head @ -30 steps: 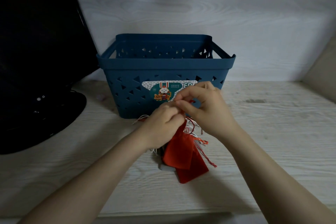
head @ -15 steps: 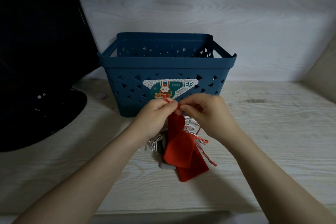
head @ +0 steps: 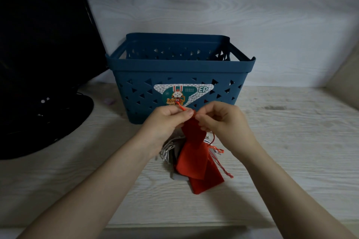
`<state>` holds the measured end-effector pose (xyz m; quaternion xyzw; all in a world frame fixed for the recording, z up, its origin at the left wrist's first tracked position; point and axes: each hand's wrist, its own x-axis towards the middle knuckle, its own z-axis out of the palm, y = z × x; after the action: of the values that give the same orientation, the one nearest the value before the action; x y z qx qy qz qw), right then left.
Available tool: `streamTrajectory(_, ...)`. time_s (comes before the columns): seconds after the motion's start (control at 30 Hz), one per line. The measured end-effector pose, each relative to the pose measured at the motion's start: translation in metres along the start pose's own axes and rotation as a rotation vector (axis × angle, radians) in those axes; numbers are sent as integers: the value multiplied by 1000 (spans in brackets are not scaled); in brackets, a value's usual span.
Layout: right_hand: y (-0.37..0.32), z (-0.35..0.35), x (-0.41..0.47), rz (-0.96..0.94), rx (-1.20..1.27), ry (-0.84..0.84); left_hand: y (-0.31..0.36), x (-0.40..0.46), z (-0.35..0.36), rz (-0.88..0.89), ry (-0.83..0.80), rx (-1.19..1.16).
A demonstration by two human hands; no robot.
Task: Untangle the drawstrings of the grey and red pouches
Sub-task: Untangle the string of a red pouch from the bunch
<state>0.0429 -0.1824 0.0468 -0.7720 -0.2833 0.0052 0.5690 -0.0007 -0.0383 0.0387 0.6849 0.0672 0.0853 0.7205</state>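
Pale wood-grain tabletop (head: 291,151), lit dimly; the wall (head: 233,15) behind has the same washed grain. At my far left, a black monitor (head: 38,35) on a round black base (head: 48,122). A blue plastic basket (head: 174,72) with triangle cut-outs stands at the back of the table, a sticker (head: 182,94) on its front wall (rabbit cartoon, letters "EP").

My left hand (head: 165,120) pinches a red drawstring (head: 180,107) between thumb and forefinger, just in front of the basket. My right hand (head: 223,120), fingers curled, pinches the top edge of the red pouch (head: 194,153). The pouch hangs from both hands, its lower end on the table. Under it lies the grey pouch (head: 177,177), mostly hidden, with silver-white cords (head: 169,146) bunched beside my left wrist. More red cord trails off to the right.
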Motion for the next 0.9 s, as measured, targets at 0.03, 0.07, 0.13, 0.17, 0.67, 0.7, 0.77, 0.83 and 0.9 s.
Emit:
streamTrajectory(0.03,-1,-1,0,25,37,-12,0,0,0,12,0,9)
streamTrajectory(0.07,-1,-2,0,48,71,-29,0,0,-1,34,2,37)
streamTrajectory(0.13,-3,-4,0,91,136,-67,2,-1,-2,112,1,134)
streamTrajectory(0.17,-4,-5,0,111,174,-87,3,-1,-2,159,-8,182)
streamTrajectory(0.67,-10,0,0,263,336,-121,-4,0,-5,706,112,746)
streamTrajectory(0.7,-10,1,1,286,347,-133,-4,0,-5,740,108,759)
streamTrajectory(0.77,-10,0,0,333,382,-169,-4,0,-5,825,86,814)
streamTrajectory(0.83,-10,-2,0,354,419,-193,-4,-1,-7,882,59,856)
streamTrajectory(0.9,-10,-3,-1,339,452,-200,-4,-2,-9,898,38,884)
